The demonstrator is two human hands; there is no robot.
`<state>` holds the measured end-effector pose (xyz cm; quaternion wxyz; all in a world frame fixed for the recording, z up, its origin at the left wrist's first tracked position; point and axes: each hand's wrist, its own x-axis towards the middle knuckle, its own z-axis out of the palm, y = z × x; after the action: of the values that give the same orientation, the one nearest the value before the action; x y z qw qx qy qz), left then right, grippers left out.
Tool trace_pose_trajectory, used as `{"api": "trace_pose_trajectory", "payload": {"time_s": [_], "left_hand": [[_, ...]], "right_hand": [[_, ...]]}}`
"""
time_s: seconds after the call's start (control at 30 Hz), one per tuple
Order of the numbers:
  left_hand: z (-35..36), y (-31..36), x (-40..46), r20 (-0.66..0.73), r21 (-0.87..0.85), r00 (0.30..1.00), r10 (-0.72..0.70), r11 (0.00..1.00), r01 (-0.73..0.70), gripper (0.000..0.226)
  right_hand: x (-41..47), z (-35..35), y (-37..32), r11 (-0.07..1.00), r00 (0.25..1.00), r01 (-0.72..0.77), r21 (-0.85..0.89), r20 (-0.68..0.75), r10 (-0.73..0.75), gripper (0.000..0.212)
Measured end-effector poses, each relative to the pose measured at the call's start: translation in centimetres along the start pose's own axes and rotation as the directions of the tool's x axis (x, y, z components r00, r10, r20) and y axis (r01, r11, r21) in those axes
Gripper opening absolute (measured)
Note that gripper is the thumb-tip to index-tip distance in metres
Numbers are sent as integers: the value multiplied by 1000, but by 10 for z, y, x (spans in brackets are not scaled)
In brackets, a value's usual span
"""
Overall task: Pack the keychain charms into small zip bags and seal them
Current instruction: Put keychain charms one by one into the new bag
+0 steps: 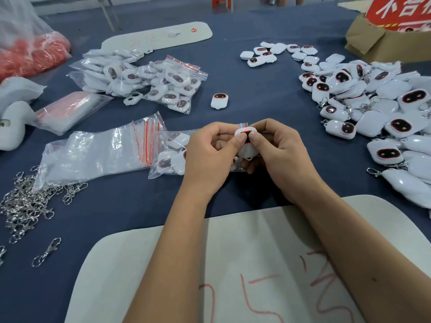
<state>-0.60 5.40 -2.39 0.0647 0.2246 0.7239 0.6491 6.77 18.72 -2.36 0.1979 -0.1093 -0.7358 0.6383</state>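
Both hands pinch one white charm just above a part-filled zip bag; left hand and right hand grip opposite sides; the bag lies leftward, nearer the left hand.

So both forearms are showing bare all the way down to the bottom edge of the frame, no sleeves coming into view anywhere. The left hand isn't wearing any ring, glove or band, and the right hand is looking the same, plain and uncovered. Wrists are showing nothing either, no watch or bracelet. Fingernails are looking short and unpainted (at least the thumbs, which are the ones facing the camera). There's one small dark speck sitting on the right forearm, about halfway along, can't tell if it's a mole or just a mark.
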Motion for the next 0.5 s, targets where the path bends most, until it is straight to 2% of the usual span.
{"api": "trace_pose_trajectory", "payload": {"time_s": [0.1, 0.2, 0.33, 0.5], "left_hand": [[0, 1, 1, -33, -42, 999, -30, 999, 28, 8], [2, 2, 1, -50, -74, 997, -58, 996, 55, 8], [3, 3, 1, -64, -49, 997, -50, 998, 47, 9], [7, 6, 1, -163, -63, 983, -86, 995, 77, 12]], "right_hand": [[-2, 0, 0, 998, 999, -2, 56, 39, 0, 11], [-3, -1, 0, 999, 998, 21, 37, 59, -23, 19], [-1, 0, 2, 1000, 1000, 26, 14, -3, -26, 20], [1, 0, 2, 998, 991, 21, 59, -132, -13, 22]]}}
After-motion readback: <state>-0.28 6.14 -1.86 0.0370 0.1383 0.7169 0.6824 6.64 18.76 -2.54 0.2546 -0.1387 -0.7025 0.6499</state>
